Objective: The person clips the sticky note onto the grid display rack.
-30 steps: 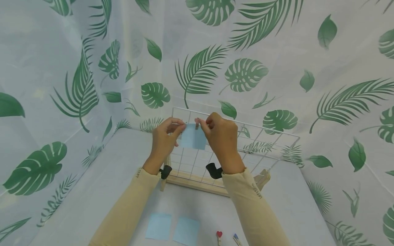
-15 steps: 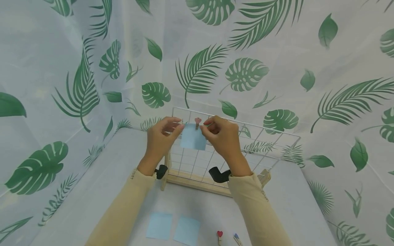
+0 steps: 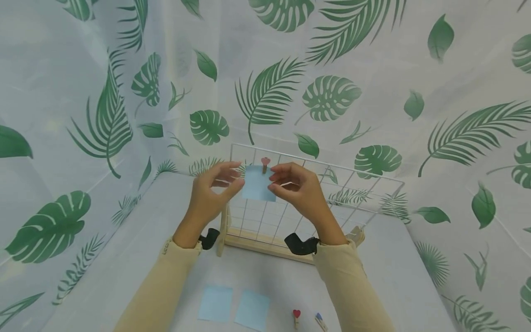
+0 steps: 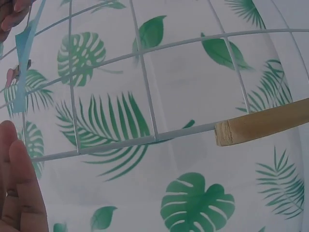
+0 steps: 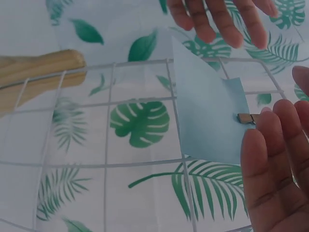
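A light-blue paper square [image 3: 258, 188] hangs from a white wire grid rack [image 3: 365, 196], near its upper left. At the paper's top edge sits a wooden clothespin [image 3: 265, 167] with a pink heart. My left hand [image 3: 213, 186] is just left of the paper, fingers loosely bent and holding nothing. On the other side my right hand [image 3: 299, 184] has its fingertips overlapping the paper's right edge in the head view, thumb and fingers spread apart. From the right wrist, the paper [image 5: 210, 106] stands out at an angle from the wires, with the clothespin [image 5: 247, 118] close to my right fingertips [image 5: 254, 150].
Two more light-blue paper squares [image 3: 215, 303] lie on the white table [image 3: 166, 272] in front. To their right are a clothespin with a red heart [image 3: 296, 318] and one with a blue top [image 3: 320, 321]. A wooden base [image 3: 261, 246] supports the rack.
Both hands have let go and drawn apart, the left hand to the left and the right hand to the right. The paper and clothespin stay on the rack, with the pink heart now uncovered.
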Demonstrator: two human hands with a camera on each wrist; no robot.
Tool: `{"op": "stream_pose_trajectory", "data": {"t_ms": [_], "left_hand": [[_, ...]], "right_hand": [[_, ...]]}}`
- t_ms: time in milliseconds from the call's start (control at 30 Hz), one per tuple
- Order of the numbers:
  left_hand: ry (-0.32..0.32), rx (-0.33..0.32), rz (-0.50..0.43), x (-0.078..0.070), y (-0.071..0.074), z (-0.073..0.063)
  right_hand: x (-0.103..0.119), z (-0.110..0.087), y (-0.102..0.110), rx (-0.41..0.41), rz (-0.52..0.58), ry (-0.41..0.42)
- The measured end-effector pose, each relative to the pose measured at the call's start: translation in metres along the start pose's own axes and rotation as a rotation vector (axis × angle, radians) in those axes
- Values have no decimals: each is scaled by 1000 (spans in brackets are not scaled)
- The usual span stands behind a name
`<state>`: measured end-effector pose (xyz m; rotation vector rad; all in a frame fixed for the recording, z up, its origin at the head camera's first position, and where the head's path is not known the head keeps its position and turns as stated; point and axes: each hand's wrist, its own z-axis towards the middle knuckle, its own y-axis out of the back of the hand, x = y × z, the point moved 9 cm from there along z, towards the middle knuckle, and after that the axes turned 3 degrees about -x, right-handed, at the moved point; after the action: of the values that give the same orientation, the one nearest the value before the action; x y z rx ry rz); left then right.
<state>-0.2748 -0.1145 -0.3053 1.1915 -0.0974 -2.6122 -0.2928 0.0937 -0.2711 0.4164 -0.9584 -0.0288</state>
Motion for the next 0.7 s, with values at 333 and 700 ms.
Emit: {"op": "stream_pose_trajectory", "data": {"t_ms": [333,700], "left_hand": [[29,44,-76,-1,1,-14],[95,118,-140,7,-6,-30]], "right_hand": [[-6,-14,3,53,92,-59],[-16,-35,4,65,92,-69]]}}
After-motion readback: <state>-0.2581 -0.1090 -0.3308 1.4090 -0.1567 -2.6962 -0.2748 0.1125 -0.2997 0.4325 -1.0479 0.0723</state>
